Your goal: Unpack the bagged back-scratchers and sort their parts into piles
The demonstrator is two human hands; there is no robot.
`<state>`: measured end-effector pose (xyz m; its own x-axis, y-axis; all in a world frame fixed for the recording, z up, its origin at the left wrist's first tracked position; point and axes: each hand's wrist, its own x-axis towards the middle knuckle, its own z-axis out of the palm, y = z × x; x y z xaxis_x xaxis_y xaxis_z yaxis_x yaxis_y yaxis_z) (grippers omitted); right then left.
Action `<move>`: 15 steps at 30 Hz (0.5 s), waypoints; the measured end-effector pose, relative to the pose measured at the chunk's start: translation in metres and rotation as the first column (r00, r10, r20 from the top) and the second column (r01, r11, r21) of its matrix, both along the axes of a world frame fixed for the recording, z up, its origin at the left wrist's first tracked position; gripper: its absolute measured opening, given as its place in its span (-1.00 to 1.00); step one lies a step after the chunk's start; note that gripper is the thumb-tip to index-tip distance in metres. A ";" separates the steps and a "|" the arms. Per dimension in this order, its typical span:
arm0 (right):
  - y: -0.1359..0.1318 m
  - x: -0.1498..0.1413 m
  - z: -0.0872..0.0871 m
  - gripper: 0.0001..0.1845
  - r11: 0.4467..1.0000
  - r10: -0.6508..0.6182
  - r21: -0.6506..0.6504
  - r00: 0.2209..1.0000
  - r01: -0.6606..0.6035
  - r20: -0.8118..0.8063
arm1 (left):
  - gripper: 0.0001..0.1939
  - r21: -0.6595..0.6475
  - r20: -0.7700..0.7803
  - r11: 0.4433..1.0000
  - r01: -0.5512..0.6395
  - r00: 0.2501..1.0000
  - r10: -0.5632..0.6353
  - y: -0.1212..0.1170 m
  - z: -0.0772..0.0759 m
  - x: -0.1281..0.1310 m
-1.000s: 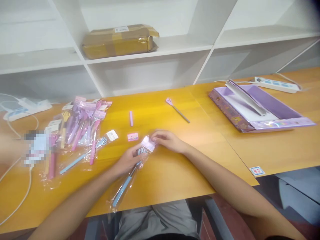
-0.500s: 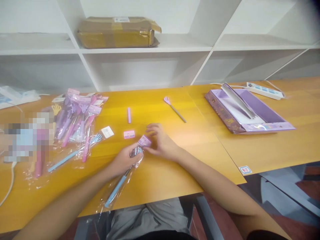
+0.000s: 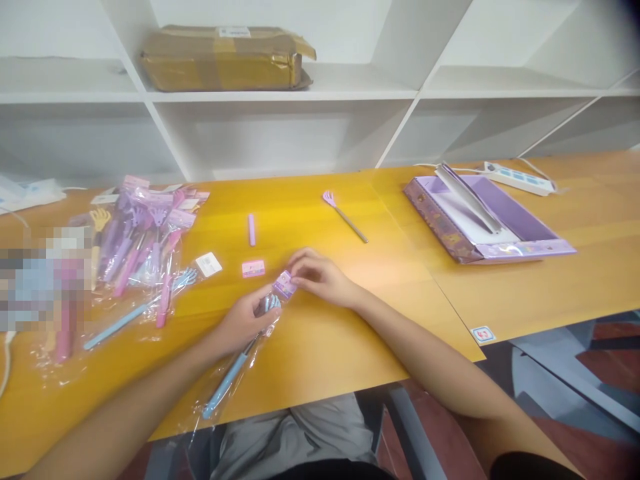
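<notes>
My left hand [image 3: 249,318] is closed round the clawed end of a blue back scratcher [image 3: 226,385] in a clear plastic bag, its handle slanting down toward the table's front edge. At the top of the bag is a purple printed header card [image 3: 285,285]. The fingers of my right hand [image 3: 320,277] pinch that card at its upper right corner. Just beyond lie a pink card [image 3: 253,269] and a short lilac tube [image 3: 251,230]. Farther back rests a back scratcher [image 3: 346,217] with a lilac claw and bare metal rod, unwrapped.
A pile of bagged back scratchers [image 3: 137,243] in several colours covers the left side, with a white tag [image 3: 208,265] beside it. At the right stands an open purple box [image 3: 445,227], near a power strip [image 3: 520,179]. A taped carton [image 3: 225,60] sits on the white shelf behind.
My right hand let go of the header card, opened beside it, then closed on it again. The card's printed face now shows. The camera view has shifted somewhat.
</notes>
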<state>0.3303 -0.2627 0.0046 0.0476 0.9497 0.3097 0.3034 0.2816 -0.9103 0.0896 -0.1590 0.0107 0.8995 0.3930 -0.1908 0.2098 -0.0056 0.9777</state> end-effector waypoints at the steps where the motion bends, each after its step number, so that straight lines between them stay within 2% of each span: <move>1: 0.002 0.001 -0.001 -0.66 0.999 0.016 -0.038 0.999 -0.017 -0.036 | -0.30 -0.006 -0.012 1.000 0.007 1.000 -0.007 0.000 0.000 0.000; 4: 0.007 0.008 -0.003 -0.51 0.993 0.021 -0.117 0.996 -0.031 -0.092 | -0.32 -0.006 -0.048 1.000 0.010 0.999 -0.010 0.001 -0.001 -0.001; 7: 0.009 0.022 0.001 -0.41 0.987 -0.099 -0.134 0.991 0.087 -0.088 | -0.35 0.039 -0.062 0.999 -0.014 0.998 0.017 0.002 -0.001 -0.002; 10: 0.005 0.037 0.006 -0.42 0.958 -0.226 -0.214 0.963 0.192 -0.149 | -0.38 -0.002 -0.062 1.000 -0.023 0.998 0.023 0.004 0.001 -0.002; 13: 0.001 0.040 0.006 -0.45 0.932 -0.254 -0.330 0.921 0.152 -0.295 | -0.41 -0.085 -0.039 0.996 0.004 0.999 -0.008 0.004 0.003 -0.002; 15: 0.005 0.034 0.002 -0.43 0.932 -0.250 -0.340 0.904 0.127 -0.346 | -0.43 -0.136 -0.024 0.990 0.029 0.999 -0.032 0.003 0.004 -0.003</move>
